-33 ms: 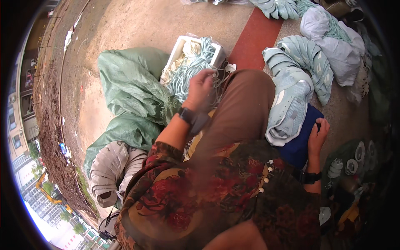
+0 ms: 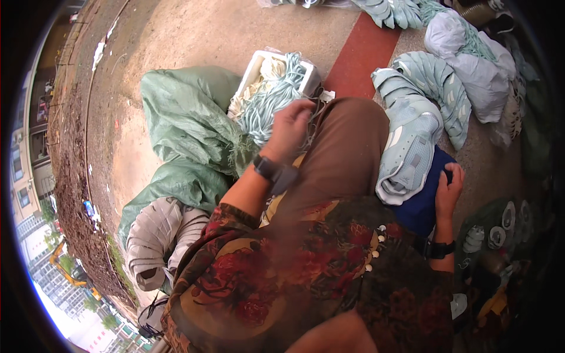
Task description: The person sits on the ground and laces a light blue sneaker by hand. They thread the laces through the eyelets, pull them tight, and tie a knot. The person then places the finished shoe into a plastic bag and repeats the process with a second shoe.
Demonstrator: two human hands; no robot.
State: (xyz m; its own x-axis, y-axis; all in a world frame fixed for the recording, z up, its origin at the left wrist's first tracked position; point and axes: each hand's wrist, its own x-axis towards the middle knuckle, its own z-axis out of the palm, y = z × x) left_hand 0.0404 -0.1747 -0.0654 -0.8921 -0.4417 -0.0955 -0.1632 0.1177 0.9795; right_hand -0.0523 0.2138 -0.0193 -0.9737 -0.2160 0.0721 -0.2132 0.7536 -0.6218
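My left hand [image 2: 289, 126] reaches past my brown-trousered knee [image 2: 347, 147] to a white foam box [image 2: 254, 66] filled with pale green laces [image 2: 272, 97]. Its fingers curl around a few thin dark cords at the box's near edge. My right hand [image 2: 448, 187] lies with bent fingers on a dark blue cloth [image 2: 419, 207] on my lap. It is right beside a stack of pale blue shoe uppers [image 2: 409, 150]. What its fingertips hold is not clear. Each wrist has a dark band.
Green woven sacks [image 2: 185, 120] lie left of the box, and a grey bundle of uppers [image 2: 159, 235] sits below them. More pale blue uppers [image 2: 438, 82] and white bags [image 2: 471, 59] are piled at the right. A red strip [image 2: 365, 50] crosses the concrete ground.
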